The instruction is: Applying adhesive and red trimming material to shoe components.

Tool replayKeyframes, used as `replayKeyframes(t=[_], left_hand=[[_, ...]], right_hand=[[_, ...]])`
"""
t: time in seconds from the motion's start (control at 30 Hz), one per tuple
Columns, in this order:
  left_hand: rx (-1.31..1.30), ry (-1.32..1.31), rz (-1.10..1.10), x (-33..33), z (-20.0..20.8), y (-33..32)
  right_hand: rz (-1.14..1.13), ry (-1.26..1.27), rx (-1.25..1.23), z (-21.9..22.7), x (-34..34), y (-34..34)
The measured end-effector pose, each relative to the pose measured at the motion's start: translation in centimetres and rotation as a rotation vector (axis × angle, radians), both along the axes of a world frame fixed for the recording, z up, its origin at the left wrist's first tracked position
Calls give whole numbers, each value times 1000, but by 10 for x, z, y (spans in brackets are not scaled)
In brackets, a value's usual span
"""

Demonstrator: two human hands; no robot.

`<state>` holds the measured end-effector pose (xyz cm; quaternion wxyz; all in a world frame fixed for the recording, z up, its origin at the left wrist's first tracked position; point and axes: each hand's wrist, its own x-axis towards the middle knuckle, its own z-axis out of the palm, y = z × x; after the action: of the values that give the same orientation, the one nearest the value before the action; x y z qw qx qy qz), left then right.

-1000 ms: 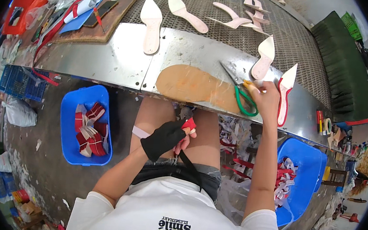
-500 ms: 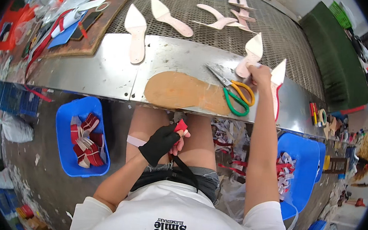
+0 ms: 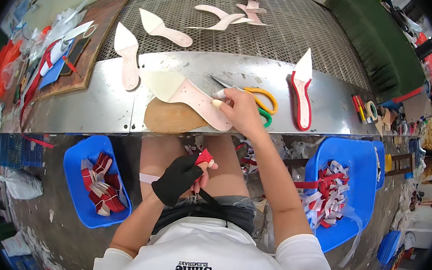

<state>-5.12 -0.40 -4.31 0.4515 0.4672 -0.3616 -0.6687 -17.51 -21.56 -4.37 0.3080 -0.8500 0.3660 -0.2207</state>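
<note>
My right hand (image 3: 242, 111) grips the heel end of a pale shoe insole (image 3: 181, 91), white at the toe and pink behind. It lies tilted over a brown sole-shaped pad (image 3: 171, 118) at the metal edge. Partly behind that hand are scissors (image 3: 262, 93) with yellow and green handles. In my lap, my left hand (image 3: 177, 179), in a black fingerless glove, is closed on a small red piece (image 3: 204, 157) of strip-like material. Further right lies an insole with a red edge (image 3: 301, 99).
Two more pale insoles (image 3: 126, 57) lie at the left, curved ones (image 3: 218, 19) farther back on the mesh (image 3: 281, 38). A blue bin (image 3: 74, 194) of red bundles stands left below the table; a blue bin (image 3: 359, 199) of red and white scraps stands right.
My right hand has brought the pale insole from the right, beside the red-edged one, leftward and nearer, over the brown pad. My left hand still holds the red piece. The view has shifted.
</note>
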Motion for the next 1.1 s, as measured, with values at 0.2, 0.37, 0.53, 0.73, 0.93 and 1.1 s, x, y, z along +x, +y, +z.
replayKeyframes(t=[0.2, 0.37, 0.53, 0.73, 0.93, 1.1], left_hand=[[171, -5, 102, 3, -5, 5], [130, 15, 51, -5, -5, -1], [54, -27, 70, -14, 10, -12], [-46, 12, 112, -14, 24, -22], [-189, -373, 73, -15, 15, -14], [-417, -747, -269, 41, -22, 16]], right_hand=[[-681, 87, -726, -5, -106, -28], [-663, 276, -719, -27, -186, -78], [-821, 546, -714, -7, -193, -88], [-47, -242, 54, 26, -101, 38], [-48, -846, 763, 19, -41, 115], [2, -1311, 727, 42, -195, 14]])
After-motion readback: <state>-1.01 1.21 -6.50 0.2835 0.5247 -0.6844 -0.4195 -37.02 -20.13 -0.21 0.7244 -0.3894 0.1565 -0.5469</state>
